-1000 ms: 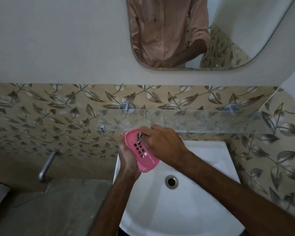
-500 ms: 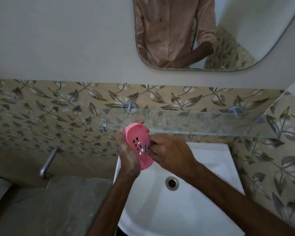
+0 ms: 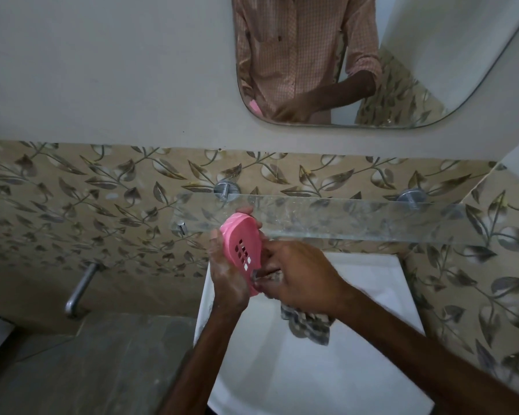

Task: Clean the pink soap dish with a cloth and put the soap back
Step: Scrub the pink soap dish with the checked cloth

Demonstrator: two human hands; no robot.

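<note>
Left hand (image 3: 226,274) grips the pink soap dish (image 3: 242,250), fingers curled round its far edge, palm behind it; dish tilted nearly on edge, slotted face toward the camera, held above the back left of the white sink (image 3: 357,283) and just below the glass shelf (image 3: 357,215). Left hand looks soapy. Right hand (image 3: 300,277) has fingers curled, pinching a patterned grey cloth (image 3: 307,323) against the dish's lower right edge; cloth's loose end hangs under the hand over the basin. Hands nearly touching at the dish. Soap itself not seen. Leaf-pattern tiles (image 3: 102,205) behind the shelf, metal tap (image 3: 80,290) on the wall to the left, grey counter (image 3: 102,363) below it. Mirror (image 3: 357,61) above shows a person's checked shirt and forearm, with a bit of pink at its lower edge
</note>
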